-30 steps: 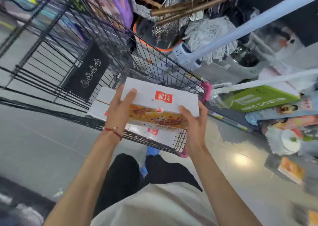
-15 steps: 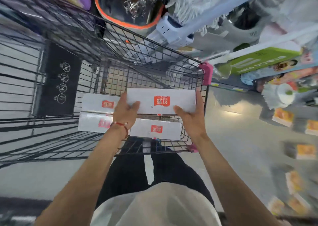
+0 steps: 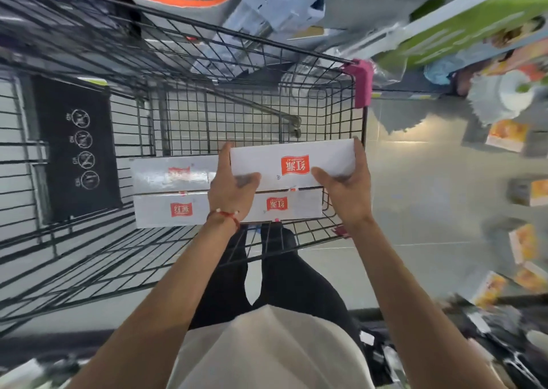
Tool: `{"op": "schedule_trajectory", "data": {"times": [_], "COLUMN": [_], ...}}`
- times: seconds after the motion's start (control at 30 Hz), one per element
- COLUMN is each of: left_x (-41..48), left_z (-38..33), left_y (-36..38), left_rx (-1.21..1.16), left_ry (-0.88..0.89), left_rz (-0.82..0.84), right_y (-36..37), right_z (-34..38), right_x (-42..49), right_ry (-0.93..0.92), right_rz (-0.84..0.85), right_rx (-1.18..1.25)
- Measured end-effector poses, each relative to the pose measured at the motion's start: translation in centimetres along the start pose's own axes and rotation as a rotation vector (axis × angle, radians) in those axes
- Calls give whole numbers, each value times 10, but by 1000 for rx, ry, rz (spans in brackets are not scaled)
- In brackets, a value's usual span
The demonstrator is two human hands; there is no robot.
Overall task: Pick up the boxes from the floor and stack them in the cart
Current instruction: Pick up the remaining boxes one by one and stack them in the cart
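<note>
Floor [image 3: 415, 199], cart [image 3: 359, 83], L hand [image 3: 231, 191], R hand [image 3: 348, 194] grip box [image 3: 296, 159]

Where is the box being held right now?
Head view: the held box is low in the cart, right side, between left hand and right hand, beside the far-left box.

Cart [image 3: 296, 71]: thin metal wire mesh with a dark, semi-gloss coating. Corner cap [image 3: 360, 82]: pink moulded plastic, smooth. Held box [image 3: 323, 157] and lower boxes [image 3: 154, 175]: white card, smooth, with a light sheen and a printed red label. Panel [image 3: 59, 157]: black, matt, with white printed symbols. Floor [image 3: 421, 187]: pale grey, smooth, glossy, reflecting a light. Bracelet [image 3: 226, 215]: red cord with pale beads. Trousers [image 3: 296, 285]: black matt cloth.
</note>
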State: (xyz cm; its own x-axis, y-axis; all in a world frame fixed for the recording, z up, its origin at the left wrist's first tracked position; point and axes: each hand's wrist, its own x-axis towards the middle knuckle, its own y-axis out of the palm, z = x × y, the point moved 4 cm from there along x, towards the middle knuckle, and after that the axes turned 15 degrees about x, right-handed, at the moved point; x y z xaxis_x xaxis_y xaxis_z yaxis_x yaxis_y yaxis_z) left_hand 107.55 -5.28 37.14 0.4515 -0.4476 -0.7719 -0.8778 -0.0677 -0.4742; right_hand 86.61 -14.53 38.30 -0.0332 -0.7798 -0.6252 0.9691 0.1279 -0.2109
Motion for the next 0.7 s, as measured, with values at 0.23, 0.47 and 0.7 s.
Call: {"op": "schedule_trajectory", "data": {"times": [0.23,0.47,0.7], "left_x": [23,51,68], "left_z": [17,36,48], "left_y": [17,36,54], "left_rx": [44,228,229], "left_ry": [-64,-55,-82], "left_rz": [-5,-151,-179], "right_y": [16,27,29], "right_z": [-21,-64,-79], "right_x": [19,35,52], "right_ry": [-33,29,29], "right_rz": [52,69,99], "right_rx": [-152,-203,-300]}}
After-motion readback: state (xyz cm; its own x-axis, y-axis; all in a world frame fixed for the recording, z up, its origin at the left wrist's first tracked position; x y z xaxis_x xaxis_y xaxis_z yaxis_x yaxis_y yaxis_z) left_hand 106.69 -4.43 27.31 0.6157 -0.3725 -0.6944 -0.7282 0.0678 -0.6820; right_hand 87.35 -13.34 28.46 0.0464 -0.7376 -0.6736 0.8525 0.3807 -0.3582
